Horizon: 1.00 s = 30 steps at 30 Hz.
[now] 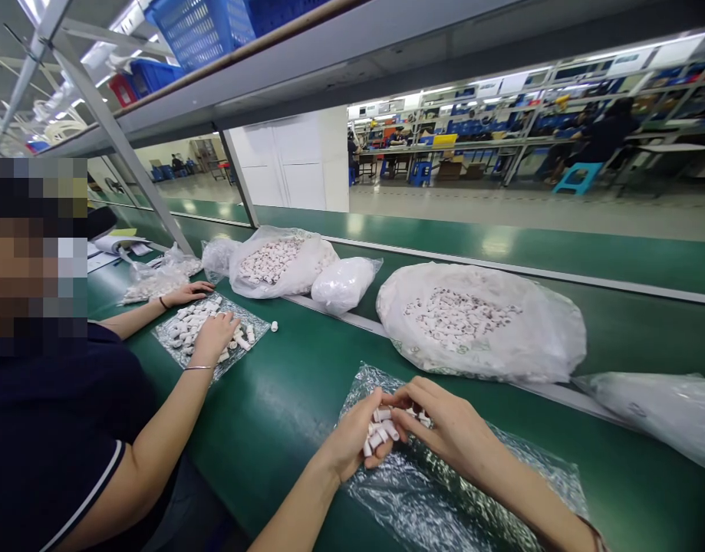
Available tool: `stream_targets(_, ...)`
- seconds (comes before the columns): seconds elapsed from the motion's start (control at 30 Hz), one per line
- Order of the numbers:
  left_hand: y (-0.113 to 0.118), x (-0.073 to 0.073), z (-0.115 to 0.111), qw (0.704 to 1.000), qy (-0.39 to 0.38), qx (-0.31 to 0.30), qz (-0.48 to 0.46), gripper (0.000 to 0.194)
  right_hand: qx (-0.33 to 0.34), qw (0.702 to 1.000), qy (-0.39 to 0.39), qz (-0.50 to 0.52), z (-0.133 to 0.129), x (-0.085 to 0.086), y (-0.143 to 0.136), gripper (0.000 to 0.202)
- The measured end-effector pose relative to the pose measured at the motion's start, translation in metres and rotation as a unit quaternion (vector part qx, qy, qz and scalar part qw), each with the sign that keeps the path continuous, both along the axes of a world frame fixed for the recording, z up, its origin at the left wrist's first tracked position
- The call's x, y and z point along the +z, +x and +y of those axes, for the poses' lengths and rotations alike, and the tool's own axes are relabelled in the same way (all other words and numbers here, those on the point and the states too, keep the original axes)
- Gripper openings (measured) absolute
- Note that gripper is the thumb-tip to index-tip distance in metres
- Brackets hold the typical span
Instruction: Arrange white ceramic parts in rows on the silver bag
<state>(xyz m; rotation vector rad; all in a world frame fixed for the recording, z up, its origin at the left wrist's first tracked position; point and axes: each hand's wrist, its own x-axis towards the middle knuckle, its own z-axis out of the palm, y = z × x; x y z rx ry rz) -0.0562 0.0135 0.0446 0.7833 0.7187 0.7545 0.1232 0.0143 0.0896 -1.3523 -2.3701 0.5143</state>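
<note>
While the left hand (352, 441) is half closed in a cup around a cluster of small white pieces (377, 437), the right hand (447, 422) reaches over them from the other side with its fingers bent; whether it grips a piece I cannot tell. The pieces sit in the palm, just right of the lower centre of the frame, above a crinkled clear plastic sheet (426, 510) on the green worktop (271, 406). A few more white pieces show behind the right fingers, partly hidden by them.

Just beyond the sheet, right of centre, lies a large open bag (551, 330) filled with similar pieces. Farther left are a closed white bag (347, 285) and, touching it, another open bag (314, 268) of pieces. At the right edge, a pale plastic bag (668, 410) lies on its side.

At the left, a co-worker (47, 452) leans in, with both hands at a pile of pieces (191, 326) on a second clear sheet (252, 318). One loose piece (275, 326) lies just beside that sheet. Overhead, a grey shelf (352, 65) carrying a blue basket (199, 31) crosses the top of the frame, hiding part of the room, and its slanting metal post (119, 146) stands at upper left.
</note>
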Motion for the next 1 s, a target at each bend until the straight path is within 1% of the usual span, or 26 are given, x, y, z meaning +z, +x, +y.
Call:
stream_targets(0.07,0.002,0.000,-0.002,1.000,-0.005,-0.020,-0.009,0.052,0.025,1.000,-0.013,0.001,-0.003,0.002,-0.004,0.015)
stream_targets(0.2,0.000,0.002,-0.005,1.000,-0.005,-0.029,-0.002,0.038,0.050,0.998,-0.025,-0.002,-0.006,0.003,-0.006,0.016)
stream_targets(0.33,-0.002,0.001,-0.005,0.999,0.003,-0.036,0.004,0.035,0.026,1.000,0.004,-0.009,-0.004,0.000,-0.002,0.020)
stream_targets(0.43,-0.001,-0.003,-0.001,1.000,0.009,-0.008,0.009,0.032,0.003,0.998,0.036,-0.042,-0.002,-0.002,0.000,0.022)
stream_targets(0.5,-0.001,-0.005,0.001,1.000,0.010,0.003,0.008,0.032,0.003,0.998,0.038,-0.046,-0.002,-0.001,0.001,0.020)
stream_targets(0.57,-0.003,-0.005,0.003,1.000,0.009,0.004,0.002,0.033,0.009,1.000,0.005,-0.021,-0.003,0.003,0.002,0.017)
stream_targets(0.63,-0.006,-0.002,0.004,1.000,0.005,-0.001,-0.007,0.034,0.034,0.998,-0.047,0.025,-0.005,0.011,0.005,0.017)
stream_targets(0.67,-0.008,-0.001,0.003,1.000,0.002,-0.013,-0.013,0.035,0.050,0.995,-0.071,0.046,-0.007,0.015,0.006,0.020)
stream_targets(0.73,-0.012,0.003,0.002,0.998,-0.003,-0.056,-0.025,0.037,0.082,0.988,-0.107,0.072,-0.009,0.025,0.008,0.026)
stream_targets(0.8,-0.014,0.006,0.000,0.994,-0.007,-0.101,-0.029,0.038,0.099,0.984,-0.132,0.072,-0.012,0.032,0.010,0.024)
stream_targets(0.87,-0.013,0.006,-0.001,0.993,-0.012,-0.117,-0.028,0.038,0.099,0.982,-0.147,0.058,-0.012,0.035,0.013,0.020)
stream_targets(0.93,-0.011,0.004,-0.001,0.995,-0.017,-0.097,-0.031,0.038,0.076,0.987,-0.138,0.030,-0.010,0.032,0.019,0.016)
stream_targets(1.0,-0.010,0.001,0.002,0.998,-0.033,-0.034,-0.051,0.036,0.045,0.993,-0.103,-0.019,-0.005,0.023,0.029,0.017)
